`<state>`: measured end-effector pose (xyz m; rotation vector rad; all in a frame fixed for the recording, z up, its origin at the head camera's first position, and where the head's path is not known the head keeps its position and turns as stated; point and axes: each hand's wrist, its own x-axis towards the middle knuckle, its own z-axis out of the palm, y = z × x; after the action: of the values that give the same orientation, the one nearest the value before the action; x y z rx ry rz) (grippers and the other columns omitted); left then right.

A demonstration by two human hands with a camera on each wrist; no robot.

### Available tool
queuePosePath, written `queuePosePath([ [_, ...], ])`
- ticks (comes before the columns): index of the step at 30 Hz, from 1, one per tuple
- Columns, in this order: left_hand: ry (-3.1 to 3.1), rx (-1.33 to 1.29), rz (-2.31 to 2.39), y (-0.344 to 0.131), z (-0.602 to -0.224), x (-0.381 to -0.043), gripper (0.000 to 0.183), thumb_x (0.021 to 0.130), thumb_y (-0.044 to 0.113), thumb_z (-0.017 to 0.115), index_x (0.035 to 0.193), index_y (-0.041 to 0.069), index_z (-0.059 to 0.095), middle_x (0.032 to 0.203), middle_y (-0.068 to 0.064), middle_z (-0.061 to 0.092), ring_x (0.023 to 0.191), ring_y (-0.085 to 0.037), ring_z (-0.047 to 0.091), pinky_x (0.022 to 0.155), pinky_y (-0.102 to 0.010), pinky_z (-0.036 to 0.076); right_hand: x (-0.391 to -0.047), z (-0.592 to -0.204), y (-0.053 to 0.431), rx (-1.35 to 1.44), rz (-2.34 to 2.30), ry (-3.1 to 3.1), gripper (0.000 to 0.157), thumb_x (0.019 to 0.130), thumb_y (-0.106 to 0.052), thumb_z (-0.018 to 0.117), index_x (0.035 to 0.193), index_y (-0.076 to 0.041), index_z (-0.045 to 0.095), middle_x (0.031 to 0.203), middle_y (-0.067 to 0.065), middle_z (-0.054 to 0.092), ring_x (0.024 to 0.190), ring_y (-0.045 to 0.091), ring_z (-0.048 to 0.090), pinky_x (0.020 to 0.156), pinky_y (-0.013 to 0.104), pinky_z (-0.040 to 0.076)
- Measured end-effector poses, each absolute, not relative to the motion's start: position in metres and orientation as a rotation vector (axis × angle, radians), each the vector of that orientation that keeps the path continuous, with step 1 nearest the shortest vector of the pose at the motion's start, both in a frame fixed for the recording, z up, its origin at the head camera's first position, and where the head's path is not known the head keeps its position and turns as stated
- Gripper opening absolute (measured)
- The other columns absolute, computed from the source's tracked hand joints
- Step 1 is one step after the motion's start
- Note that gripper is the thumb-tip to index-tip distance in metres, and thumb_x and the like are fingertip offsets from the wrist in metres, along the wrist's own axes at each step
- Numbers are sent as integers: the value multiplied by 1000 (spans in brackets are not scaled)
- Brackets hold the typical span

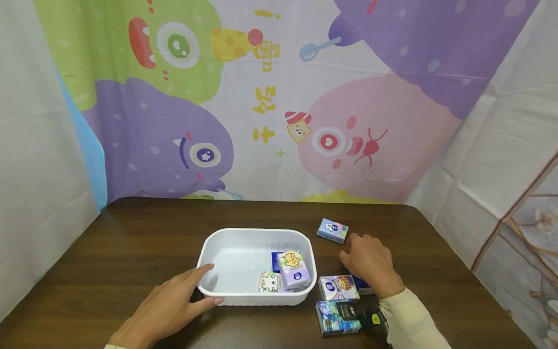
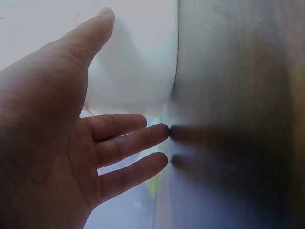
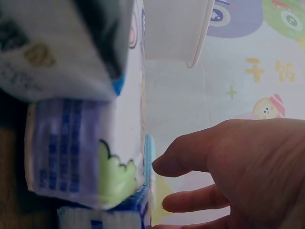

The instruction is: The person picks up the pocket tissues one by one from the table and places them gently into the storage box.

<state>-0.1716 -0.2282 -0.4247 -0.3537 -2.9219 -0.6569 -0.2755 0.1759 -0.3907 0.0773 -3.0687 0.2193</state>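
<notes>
My left hand [image 1: 167,300] is at the left end of a white plastic basin [image 1: 235,294], thumb by the front rim, fingers extended along its side. In the left wrist view, the fingertips [image 2: 159,131] reach the tabletop beside the basin. My right hand [image 1: 369,261] hovers over the table on the right, fingers loosely bent and holding nothing. Just beyond its fingertips lies a light-blue and pink tissue pack [image 1: 333,230]. Below that hand are a lion-print tissue pack [image 1: 342,287], a partly hidden dark blue pack [image 1: 363,286] and a blue-green painted tissue pack [image 1: 331,320].
Inside the basin's right end, a purple and yellow tissue pack [image 1: 293,266] lies over a dog-print pack [image 1: 269,282] and a dark blue one [image 1: 275,261]. A cartoon curtain [image 1: 261,174] hangs behind the brown table [image 1: 165,218], with pale cloth at both sides.
</notes>
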Motion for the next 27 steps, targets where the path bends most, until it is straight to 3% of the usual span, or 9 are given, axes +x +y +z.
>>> queuePosePath([
  [10, -2911, -355, -671, -229, -425, -171, 83, 82, 75, 61, 142, 17, 56, 136, -9, 61, 119, -32, 61, 89, -57, 50, -275, -391, 177, 85, 147, -3112, 42, 89, -31, 69, 114, 2, 64, 95, 16, 67, 78, 30, 64, 59, 51, 52],
  [27, -2919, -342, -668, -228, -424, -171, 83, 82, 76, 61, 141, 19, 57, 136, -9, 61, 119, -31, 61, 89, -57, 50, -273, -391, 178, 51, 83, -3167, 49, 91, -35, 71, 120, 3, 62, 97, 18, 68, 72, 27, 60, 62, 50, 53],
])
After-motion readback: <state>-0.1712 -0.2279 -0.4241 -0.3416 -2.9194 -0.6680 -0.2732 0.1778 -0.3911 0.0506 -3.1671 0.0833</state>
